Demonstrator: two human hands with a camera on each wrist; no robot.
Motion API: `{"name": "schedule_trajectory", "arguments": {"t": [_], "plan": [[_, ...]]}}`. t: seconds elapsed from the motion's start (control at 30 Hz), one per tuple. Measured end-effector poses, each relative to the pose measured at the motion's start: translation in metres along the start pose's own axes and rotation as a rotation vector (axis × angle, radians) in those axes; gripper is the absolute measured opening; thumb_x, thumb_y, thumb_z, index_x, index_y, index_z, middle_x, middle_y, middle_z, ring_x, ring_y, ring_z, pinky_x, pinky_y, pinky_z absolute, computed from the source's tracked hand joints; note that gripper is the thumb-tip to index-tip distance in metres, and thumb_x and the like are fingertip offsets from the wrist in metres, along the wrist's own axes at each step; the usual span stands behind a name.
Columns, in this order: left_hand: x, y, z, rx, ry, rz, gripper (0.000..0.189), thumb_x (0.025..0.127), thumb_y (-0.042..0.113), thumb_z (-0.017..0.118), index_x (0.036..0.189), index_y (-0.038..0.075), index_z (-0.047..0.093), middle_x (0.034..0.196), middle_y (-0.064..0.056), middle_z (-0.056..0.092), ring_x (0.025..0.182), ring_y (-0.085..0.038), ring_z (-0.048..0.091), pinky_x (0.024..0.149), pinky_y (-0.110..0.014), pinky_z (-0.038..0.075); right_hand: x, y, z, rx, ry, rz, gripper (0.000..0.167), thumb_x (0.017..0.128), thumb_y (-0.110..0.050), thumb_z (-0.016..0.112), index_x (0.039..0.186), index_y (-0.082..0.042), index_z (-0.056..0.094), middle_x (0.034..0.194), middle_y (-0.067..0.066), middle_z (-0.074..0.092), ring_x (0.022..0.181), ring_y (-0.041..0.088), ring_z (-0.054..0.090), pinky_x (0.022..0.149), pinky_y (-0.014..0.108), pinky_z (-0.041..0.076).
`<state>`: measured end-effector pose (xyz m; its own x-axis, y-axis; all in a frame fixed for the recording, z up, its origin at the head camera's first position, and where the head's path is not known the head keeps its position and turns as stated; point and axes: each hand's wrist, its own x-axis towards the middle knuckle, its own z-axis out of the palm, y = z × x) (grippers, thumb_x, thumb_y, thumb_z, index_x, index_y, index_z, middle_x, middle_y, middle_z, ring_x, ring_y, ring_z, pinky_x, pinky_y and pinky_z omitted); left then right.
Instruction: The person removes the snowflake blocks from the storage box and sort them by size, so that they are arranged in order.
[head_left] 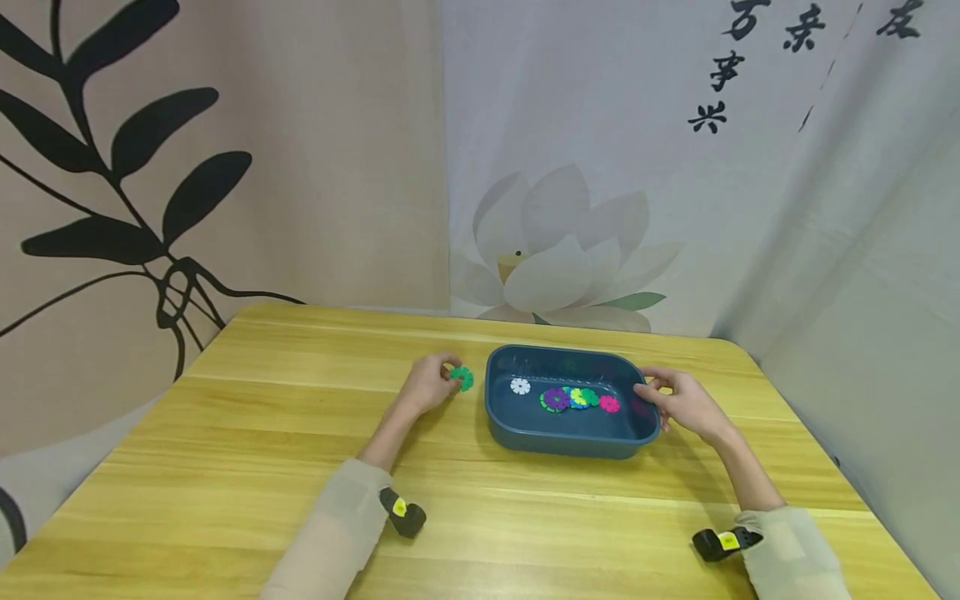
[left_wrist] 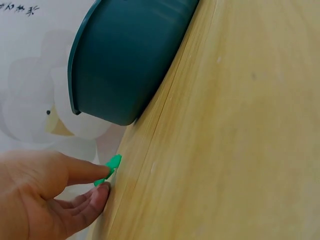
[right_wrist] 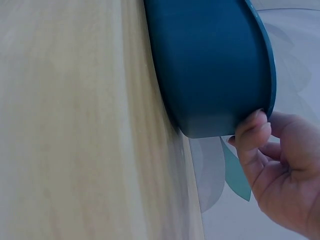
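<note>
My left hand (head_left: 424, 385) pinches a green snowflake disc (head_left: 464, 379) between thumb and fingers, a short way left of the dark blue plastic basin (head_left: 558, 442). In the left wrist view the green disc (left_wrist: 115, 161) appears nearly edge-on, apart from the basin's wall. At the basin's right end, my right hand (head_left: 686, 406) grips the rim, its thumb over the edge and its fingers outside. The right wrist view shows those fingers (right_wrist: 254, 131) against the outer wall. Inside the basin lie a white disc (head_left: 520, 387), a purple disc (head_left: 557, 399), a pink disc (head_left: 610, 404) and several overlapping green, yellow and blue ones.
The basin stands on a wood-grain table (head_left: 480, 525), towards its back edge. A curtain (head_left: 360, 167) with printed leaves, a lotus and characters hangs behind. Each forearm wears a small black camera, the left camera (head_left: 405, 512) and the right camera (head_left: 723, 543).
</note>
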<state>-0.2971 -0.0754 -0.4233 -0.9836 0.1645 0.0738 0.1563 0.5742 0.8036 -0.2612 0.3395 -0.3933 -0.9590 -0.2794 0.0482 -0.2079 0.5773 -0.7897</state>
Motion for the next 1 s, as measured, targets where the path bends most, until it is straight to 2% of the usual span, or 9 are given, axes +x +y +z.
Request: {"name": "schedule_trajectory", "arguments": {"t": [0.2, 0.33, 0.5, 0.63, 0.73, 0.87, 1.0], "plan": [[0.000, -0.003, 0.000, 0.023, -0.017, 0.018, 0.034, 0.091, -0.001, 0.070, 0.124, -0.008, 0.063, 0.105, -0.021, 0.067, 0.098, -0.031, 0.064, 0.082, -0.038, 0.055, -0.001, -0.001, 0.000, -0.001, -0.001, 0.002, 0.054, 0.104, -0.017, 0.059, 0.144, 0.014, 0.040, 0.090, 0.021, 0.061, 0.044, 0.027, 0.053, 0.045, 0.040, 0.048], [0.001, -0.006, -0.002, 0.014, -0.023, 0.031, 0.034, 0.091, 0.000, 0.069, 0.123, -0.009, 0.063, 0.112, -0.025, 0.066, 0.104, -0.035, 0.063, 0.086, -0.043, 0.055, -0.001, -0.002, -0.001, 0.002, -0.004, 0.004, 0.054, 0.104, -0.017, 0.059, 0.144, 0.013, 0.041, 0.087, 0.019, 0.060, 0.045, 0.029, 0.053, 0.045, 0.040, 0.048], [0.002, -0.003, -0.007, -0.031, -0.017, 0.025, 0.033, 0.093, 0.003, 0.068, 0.123, -0.008, 0.063, 0.109, -0.021, 0.064, 0.100, -0.032, 0.062, 0.086, -0.042, 0.053, -0.001, -0.002, -0.001, -0.001, -0.006, 0.003, 0.054, 0.103, -0.018, 0.061, 0.143, 0.012, 0.043, 0.085, 0.020, 0.058, 0.045, 0.026, 0.053, 0.045, 0.040, 0.048], [0.001, 0.003, -0.011, -0.073, 0.004, 0.029, 0.032, 0.094, 0.005, 0.067, 0.124, -0.008, 0.062, 0.106, -0.018, 0.063, 0.095, -0.030, 0.064, 0.080, -0.038, 0.054, 0.000, -0.002, 0.000, 0.001, -0.005, 0.012, 0.053, 0.102, -0.021, 0.062, 0.142, 0.011, 0.045, 0.085, 0.020, 0.058, 0.046, 0.024, 0.054, 0.046, 0.040, 0.049], [0.001, 0.009, -0.012, -0.070, 0.029, 0.068, 0.031, 0.095, 0.006, 0.067, 0.123, -0.007, 0.063, 0.103, -0.016, 0.064, 0.095, -0.029, 0.065, 0.080, -0.037, 0.055, -0.001, -0.002, 0.000, 0.003, -0.006, 0.013, 0.054, 0.103, -0.021, 0.062, 0.142, 0.011, 0.044, 0.085, 0.021, 0.058, 0.046, 0.025, 0.054, 0.046, 0.040, 0.049], [0.001, 0.019, -0.012, -0.067, 0.060, 0.128, 0.028, 0.094, 0.005, 0.067, 0.119, -0.007, 0.065, 0.100, -0.015, 0.066, 0.095, -0.031, 0.066, 0.086, -0.041, 0.054, -0.001, -0.002, 0.000, -0.003, -0.005, 0.000, 0.055, 0.103, -0.019, 0.061, 0.143, 0.014, 0.041, 0.086, 0.022, 0.059, 0.045, 0.028, 0.054, 0.045, 0.039, 0.049], [-0.001, 0.030, -0.010, -0.090, 0.064, 0.141, 0.025, 0.095, 0.006, 0.067, 0.118, -0.006, 0.066, 0.099, -0.014, 0.066, 0.094, -0.030, 0.065, 0.088, -0.042, 0.054, -0.001, -0.002, 0.000, -0.004, 0.000, -0.004, 0.054, 0.103, -0.017, 0.060, 0.143, 0.014, 0.041, 0.092, 0.022, 0.060, 0.045, 0.026, 0.054, 0.045, 0.038, 0.048]]}}
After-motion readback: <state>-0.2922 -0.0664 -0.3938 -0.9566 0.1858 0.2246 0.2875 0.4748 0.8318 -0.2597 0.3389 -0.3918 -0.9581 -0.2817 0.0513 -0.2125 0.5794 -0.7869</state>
